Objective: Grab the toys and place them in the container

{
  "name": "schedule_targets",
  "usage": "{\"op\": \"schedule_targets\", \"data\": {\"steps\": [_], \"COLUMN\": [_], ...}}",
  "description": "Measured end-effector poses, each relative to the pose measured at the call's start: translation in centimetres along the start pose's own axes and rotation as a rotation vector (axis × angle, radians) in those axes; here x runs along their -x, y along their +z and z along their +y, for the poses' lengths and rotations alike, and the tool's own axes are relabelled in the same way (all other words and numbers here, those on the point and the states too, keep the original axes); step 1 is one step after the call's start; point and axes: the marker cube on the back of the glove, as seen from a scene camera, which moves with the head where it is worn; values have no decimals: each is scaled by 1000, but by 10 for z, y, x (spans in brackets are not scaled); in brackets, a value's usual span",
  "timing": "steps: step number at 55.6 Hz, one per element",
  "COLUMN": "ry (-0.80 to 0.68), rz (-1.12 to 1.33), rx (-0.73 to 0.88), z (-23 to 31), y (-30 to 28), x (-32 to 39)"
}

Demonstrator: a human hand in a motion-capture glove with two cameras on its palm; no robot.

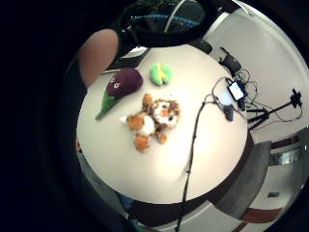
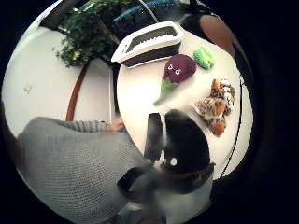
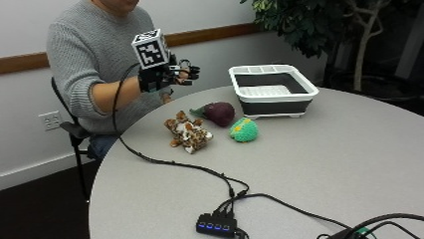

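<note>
Nothing is packed yet. All three toys lie on the desk [image 3: 344, 149]: the plush tiger [image 3: 188, 134], the purple eggplant [image 3: 217, 113] and the green toy [image 3: 244, 130] (the last two just in front of the container [image 3: 272, 91], which holds no toy). The gloved right hand [image 3: 165, 74] hovers raised above the desk edge, fingers loosely curled, holding nothing.

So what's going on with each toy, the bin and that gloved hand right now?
Orange-and-white plush tiger: lying on table, untouched.
Purple plush eggplant: on table beside bin.
Green plush toy: on table.
White-rimmed black bin: upright, no toys inside.
Black-gloved right hand: raised, holding nothing.
</note>
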Motion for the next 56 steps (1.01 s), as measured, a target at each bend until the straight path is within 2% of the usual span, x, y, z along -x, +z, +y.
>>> {"op": "schedule_targets", "data": {"steps": [4,9,19,26,30,32,37,44,52,56], "ry": [-73,16,89,240,329,319,284,283,271,255], "rz": [143,57,84,132,132,146,172,166,164,158], "rx": [22,18,73,226,455,549,578,488,211,148], "z": [-20,-37,-38,-32,-18,-7,0,1,2,0], "y": [2,-2,27,82,131,155,164,164,160,155], "x": [-20,-17,-31,-59,-68,-62,-59,-62,-75,-84]}}
